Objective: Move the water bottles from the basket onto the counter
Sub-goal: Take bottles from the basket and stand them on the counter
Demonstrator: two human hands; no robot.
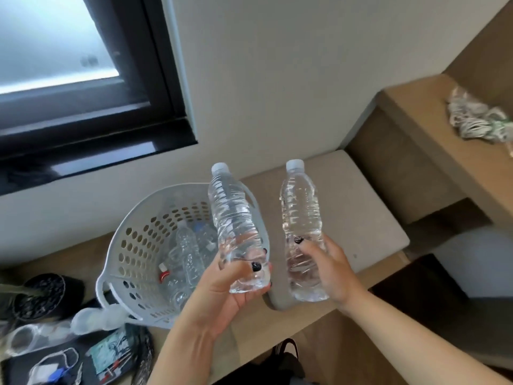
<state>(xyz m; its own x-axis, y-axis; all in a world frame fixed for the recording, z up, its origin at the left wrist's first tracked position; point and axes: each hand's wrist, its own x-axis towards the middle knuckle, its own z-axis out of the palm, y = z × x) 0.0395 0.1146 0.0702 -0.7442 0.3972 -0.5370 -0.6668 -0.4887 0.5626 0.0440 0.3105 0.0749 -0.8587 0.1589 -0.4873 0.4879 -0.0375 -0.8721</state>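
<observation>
I hold two clear water bottles upright in the air, each by its lower part. My left hand grips the left bottle above the right rim of the white perforated basket. My right hand grips the right bottle over a grey cushion. Several more clear bottles lie inside the basket, one with a red and white cap. The basket stands on a tan bench. A tan wooden counter sits higher at the right.
A tangle of white and green cords lies on the counter at the right. Left of the basket are a dark potted plant, plastic bags and small clutter. A dark-framed window is at the upper left.
</observation>
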